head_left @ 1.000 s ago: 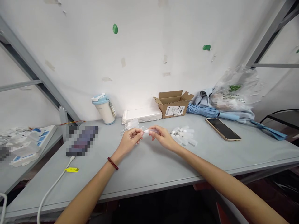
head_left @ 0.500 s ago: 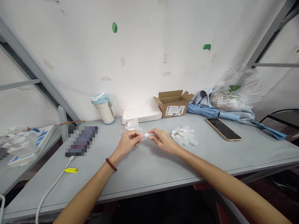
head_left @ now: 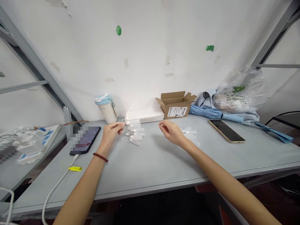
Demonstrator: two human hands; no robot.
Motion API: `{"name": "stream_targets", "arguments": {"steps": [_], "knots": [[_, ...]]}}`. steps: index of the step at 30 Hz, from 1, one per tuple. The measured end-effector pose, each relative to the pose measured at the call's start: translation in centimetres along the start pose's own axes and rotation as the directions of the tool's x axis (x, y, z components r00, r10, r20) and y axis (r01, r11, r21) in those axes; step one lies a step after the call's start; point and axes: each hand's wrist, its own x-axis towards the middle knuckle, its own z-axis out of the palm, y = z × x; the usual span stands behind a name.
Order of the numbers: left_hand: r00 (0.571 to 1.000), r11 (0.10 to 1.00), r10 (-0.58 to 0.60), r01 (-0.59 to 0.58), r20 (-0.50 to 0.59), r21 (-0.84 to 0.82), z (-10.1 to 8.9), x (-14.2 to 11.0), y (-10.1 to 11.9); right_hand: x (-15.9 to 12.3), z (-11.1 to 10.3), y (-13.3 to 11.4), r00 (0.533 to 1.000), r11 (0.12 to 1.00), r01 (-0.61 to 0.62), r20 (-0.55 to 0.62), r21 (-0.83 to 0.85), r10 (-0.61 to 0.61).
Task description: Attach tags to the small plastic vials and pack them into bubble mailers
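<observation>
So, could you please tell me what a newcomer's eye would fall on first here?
Probably the bare left hand, with its dark red beaded bracelet, at a cluster of small translucent white plastic pieces, and the bare right hand, partly hiding a second such cluster. Next would likely come the open brown cardboard box at the back of the grey table, and the folded blue fabric umbrella to its right.

One left pile of clear pieces [head_left: 136,137] and one right pile [head_left: 191,136] are being counted, piece totals being hidden by overlap. Also being logged: left phone [head_left: 85,140], right phone [head_left: 226,131] (two), one tumbler [head_left: 107,110], one box [head_left: 175,106], one umbrella [head_left: 207,112], one bag [head_left: 243,92].
</observation>
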Motion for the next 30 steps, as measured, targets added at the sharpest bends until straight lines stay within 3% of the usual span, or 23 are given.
{"name": "stream_targets", "arguments": {"steps": [4,13,15,18,22,24,30], "knots": [[0.999,0.999,-0.040,0.040,-0.026,-0.005,-0.6,0.7,-1.0,0.7,-2.0,1.4,0.990,0.989,-0.093,0.094,-0.114,0.104],[0.993,0.984,-0.097,0.086,0.061,0.155,0.8,0.2,-1.9,1.0,-4.5,2.5,0.933,0.929,-0.182,0.241,-0.323,0.266],[0.990,0.978,-0.127,0.115,0.056,0.174,0.8,0.1,-1.9,0.8,-4.9,2.7,0.883,0.921,-0.248,0.321,-0.300,0.343],[0.989,0.974,-0.135,0.123,0.055,0.191,0.8,0.2,-2.0,0.6,-5.6,2.8,0.757,0.897,-0.355,0.482,-0.264,0.442],[1.000,0.974,-0.002,0.000,0.011,0.225,0.7,0.3,-2.5,0.4,-6.0,2.6,0.605,0.875,-0.404,0.640,-0.265,0.473],[0.999,0.960,0.045,-0.041,-0.007,0.277,0.7,0.4,-2.8,0.4,-6.1,2.3,0.583,0.871,-0.405,0.655,-0.278,0.480],[0.993,0.928,0.113,-0.090,-0.042,0.362,0.8,0.3,-3.2,0.5,-6.0,2.0,0.597,0.866,-0.381,0.630,-0.323,0.497]]}}
